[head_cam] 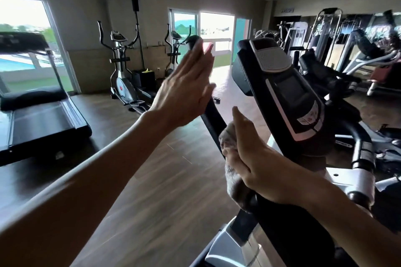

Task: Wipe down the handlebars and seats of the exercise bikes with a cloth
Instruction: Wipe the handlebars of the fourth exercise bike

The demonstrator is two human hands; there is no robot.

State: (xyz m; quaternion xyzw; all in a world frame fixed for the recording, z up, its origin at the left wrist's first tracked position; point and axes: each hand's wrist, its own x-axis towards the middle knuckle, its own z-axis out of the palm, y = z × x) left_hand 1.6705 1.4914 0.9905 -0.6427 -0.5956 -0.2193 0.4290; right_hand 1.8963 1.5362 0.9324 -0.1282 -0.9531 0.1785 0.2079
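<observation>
Up close, the head view shows a black handlebar of the exercise machine running as a long bar from lower right up toward upper left, ending in a rounded knob just beyond the left hand's fingertips. A pale, soft, crumpled cloth sits wrapped against this bar, about midway along it. The right hand presses the cloth onto the bar, its fingers laid mostly straight along the bar's axis rather than curled around it. The left hand is spread, fingers straight and together, raised beside the upper part of the bar; motion blur hides whether it touches. The console is glossy black plastic with silver trim and a dark screen; its lettering is too small to read. A treadmill stands at the left on the wood-look floor.
</observation>
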